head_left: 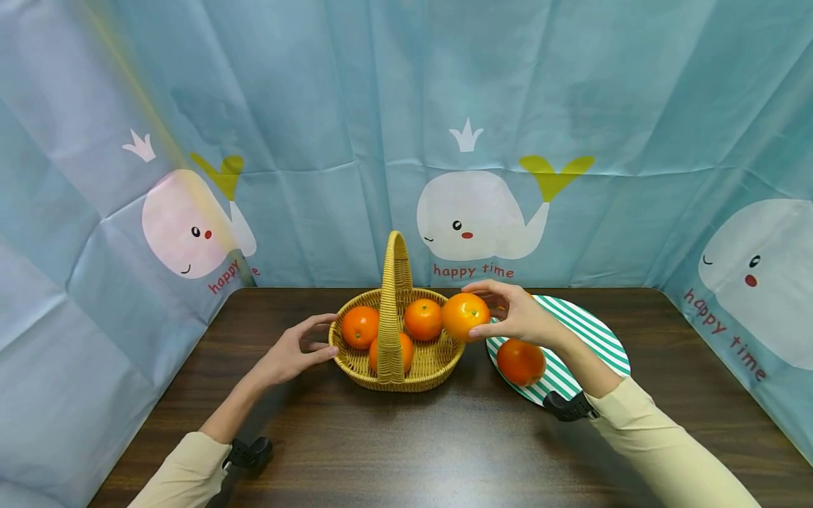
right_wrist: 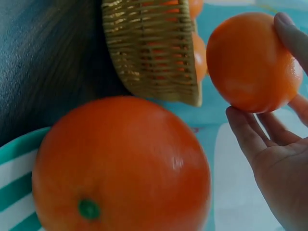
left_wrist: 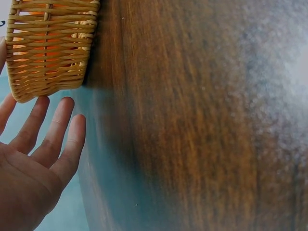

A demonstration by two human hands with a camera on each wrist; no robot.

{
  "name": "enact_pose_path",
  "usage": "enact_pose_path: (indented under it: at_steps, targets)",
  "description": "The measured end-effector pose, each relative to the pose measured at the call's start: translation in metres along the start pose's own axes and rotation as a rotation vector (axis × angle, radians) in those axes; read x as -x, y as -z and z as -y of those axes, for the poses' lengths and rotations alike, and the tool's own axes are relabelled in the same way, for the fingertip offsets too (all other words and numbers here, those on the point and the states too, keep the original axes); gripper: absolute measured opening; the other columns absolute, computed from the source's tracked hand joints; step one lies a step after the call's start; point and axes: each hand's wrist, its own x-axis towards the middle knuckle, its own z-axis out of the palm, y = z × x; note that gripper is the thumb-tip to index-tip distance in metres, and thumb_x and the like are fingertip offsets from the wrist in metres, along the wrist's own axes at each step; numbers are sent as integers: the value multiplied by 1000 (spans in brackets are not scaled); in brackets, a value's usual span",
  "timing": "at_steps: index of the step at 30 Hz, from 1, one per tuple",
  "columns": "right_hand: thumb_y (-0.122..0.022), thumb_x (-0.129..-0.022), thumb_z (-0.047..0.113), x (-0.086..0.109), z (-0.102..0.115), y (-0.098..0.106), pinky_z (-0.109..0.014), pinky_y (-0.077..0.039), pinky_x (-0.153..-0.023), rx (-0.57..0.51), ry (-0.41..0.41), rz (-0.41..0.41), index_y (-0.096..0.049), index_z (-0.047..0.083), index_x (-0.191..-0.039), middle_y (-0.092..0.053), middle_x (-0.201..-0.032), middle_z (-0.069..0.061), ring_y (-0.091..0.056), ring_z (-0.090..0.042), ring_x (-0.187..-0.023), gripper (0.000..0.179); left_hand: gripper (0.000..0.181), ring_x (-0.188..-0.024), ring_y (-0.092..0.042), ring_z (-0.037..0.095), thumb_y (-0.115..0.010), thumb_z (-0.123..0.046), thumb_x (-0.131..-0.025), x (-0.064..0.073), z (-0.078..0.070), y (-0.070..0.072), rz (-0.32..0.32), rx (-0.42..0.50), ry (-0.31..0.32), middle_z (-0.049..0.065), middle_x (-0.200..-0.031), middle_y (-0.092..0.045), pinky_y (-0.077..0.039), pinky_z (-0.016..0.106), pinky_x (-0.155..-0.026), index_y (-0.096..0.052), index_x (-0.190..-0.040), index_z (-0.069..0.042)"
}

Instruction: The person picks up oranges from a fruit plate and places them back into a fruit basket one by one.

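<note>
An orange (head_left: 466, 316) is pinched in my right hand (head_left: 517, 314), thumb below and fingers above, over the right rim of the wicker basket (head_left: 438, 374). The right wrist view shows this held orange (right_wrist: 250, 62) raised beside the basket's wall (right_wrist: 149, 53). Inside the basket lie three oranges, one left of the arched handle (head_left: 387, 310), one right of it and one partly behind it. My left hand (head_left: 295, 355) is at the basket's left end, thumb and fingertips right at the rim. From the left wrist its fingers (left_wrist: 62, 125) look spread and nearly straight against the weave.
Another orange (head_left: 521, 362) rests on a flat round mat (head_left: 591, 328) with green and white stripes, right of the basket. The dark wooden table (head_left: 381, 444) meets a blue curtain (head_left: 330, 141) printed with whales at its back and sides.
</note>
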Motion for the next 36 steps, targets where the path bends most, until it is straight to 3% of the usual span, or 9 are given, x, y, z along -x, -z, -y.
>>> enact_pose_path:
  at_steps: [12, 21, 28, 36]
  targets:
    - [-87, -81, 6, -12, 1, -20, -40, -51, -99, -1, 42, 61, -56, 3, -139, -57, -136, -10, -60, -27, -120, 66, 61, -113, -63, 45, -72, -10, -97, 0, -1, 1, 8, 6, -3, 30, -147, -43, -58, 34, -85, -43, -151, -1]
    - [-89, -79, 5, -17, -2, -35, -50, -47, -102, 12, 70, 138, -56, 3, -139, -55, -139, -9, -55, -28, -124, 68, 61, -112, -64, 45, -72, -10, -97, 0, -2, 1, 11, 1, 4, 30, -146, -44, -58, 35, -85, -43, -150, -1]
    - [-89, -80, 9, -18, -6, -41, -46, -48, -102, 60, 47, 167, -55, 3, -141, -53, -142, -9, -56, -26, -122, 70, 61, -112, -64, 44, -72, -10, -97, 0, -1, 1, 11, -3, 0, 30, -146, -44, -57, 36, -87, -43, -150, -1]
    - [-87, -83, 9, -12, 0, -32, -53, -42, -107, 53, 51, 146, -57, 1, -137, -57, -138, -14, -51, -38, -129, 63, 61, -112, -64, 45, -72, -10, -97, 0, 0, 1, 11, 6, 3, 30, -146, -43, -58, 35, -86, -43, -151, -2]
